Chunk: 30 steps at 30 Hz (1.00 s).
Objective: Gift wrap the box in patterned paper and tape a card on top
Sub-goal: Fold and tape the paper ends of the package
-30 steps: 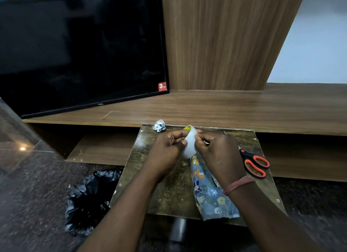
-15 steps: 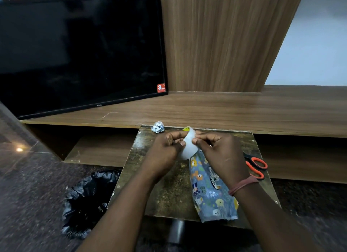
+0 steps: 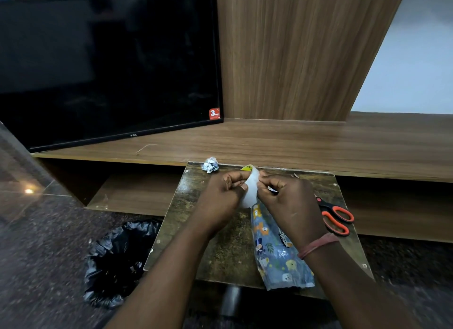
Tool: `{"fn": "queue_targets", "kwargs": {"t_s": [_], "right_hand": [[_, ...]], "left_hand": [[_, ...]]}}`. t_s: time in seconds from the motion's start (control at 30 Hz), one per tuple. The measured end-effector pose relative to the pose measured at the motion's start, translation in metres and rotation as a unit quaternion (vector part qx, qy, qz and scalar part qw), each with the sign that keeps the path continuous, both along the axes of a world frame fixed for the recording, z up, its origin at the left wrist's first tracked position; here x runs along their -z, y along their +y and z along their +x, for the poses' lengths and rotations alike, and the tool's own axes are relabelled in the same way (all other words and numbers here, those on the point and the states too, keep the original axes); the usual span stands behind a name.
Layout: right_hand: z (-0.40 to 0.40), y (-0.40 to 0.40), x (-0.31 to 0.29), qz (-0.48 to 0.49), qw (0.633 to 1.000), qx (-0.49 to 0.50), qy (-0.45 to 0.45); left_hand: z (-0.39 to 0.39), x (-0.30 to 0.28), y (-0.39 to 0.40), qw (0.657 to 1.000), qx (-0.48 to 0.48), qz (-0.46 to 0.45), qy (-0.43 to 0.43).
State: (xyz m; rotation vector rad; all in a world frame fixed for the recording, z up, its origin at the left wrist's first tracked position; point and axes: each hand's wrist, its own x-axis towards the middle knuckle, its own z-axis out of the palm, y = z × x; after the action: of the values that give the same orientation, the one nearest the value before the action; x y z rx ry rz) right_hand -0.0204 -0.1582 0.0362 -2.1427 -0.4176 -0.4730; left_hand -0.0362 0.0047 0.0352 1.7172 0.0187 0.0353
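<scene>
White and translucent, the tape roll (image 3: 250,190) sits right between my 2 sets of fingertips, raised above the small dark table (image 3: 220,250) with its yellow tag end pointing away from me. My left hand (image 3: 220,198) has its fingers curled over the roll's left edge, thumb pressed against its face, so it grips the roll. My right hand (image 3: 289,201) pinches at the roll's right rim with thumb and forefinger curled tight; whether it has a loose tape end between them I cannot tell. Just below my right fingers and running back toward me lies the wrapped box (image 3: 277,252), in blue paper printed with small animals and leaves, flat on the table with its near end at the table's edge. Both forearms reach forward and converge, knuckles up, and a reddish band circles my right wrist. The orange-handled scissors (image 3: 335,218) lie just right of my right hand, their blades hidden behind it. A crumpled scrap (image 3: 210,164) sits beyond my left fingers at the far table edge. My right wrist covers part of the box, and no card is visible to me.
</scene>
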Motion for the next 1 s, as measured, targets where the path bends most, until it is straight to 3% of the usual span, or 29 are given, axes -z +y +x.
{"fn": "queue_targets", "kwargs": {"t_s": [0.5,0.8,1.0], "right_hand": [[0.006,-0.003,0.003,-0.022,0.999,0.02,0.023],[0.006,-0.016,-0.008,0.14,0.977,-0.062,0.152],[0.007,-0.012,-0.01,0.129,0.985,0.005,0.116]], "left_hand": [[-0.004,0.001,-0.004,1.0,0.0,-0.012,-0.003],[0.002,-0.003,-0.008,0.997,-0.02,-0.079,0.004],[0.005,-0.003,-0.007,0.998,-0.018,-0.066,-0.009]]}}
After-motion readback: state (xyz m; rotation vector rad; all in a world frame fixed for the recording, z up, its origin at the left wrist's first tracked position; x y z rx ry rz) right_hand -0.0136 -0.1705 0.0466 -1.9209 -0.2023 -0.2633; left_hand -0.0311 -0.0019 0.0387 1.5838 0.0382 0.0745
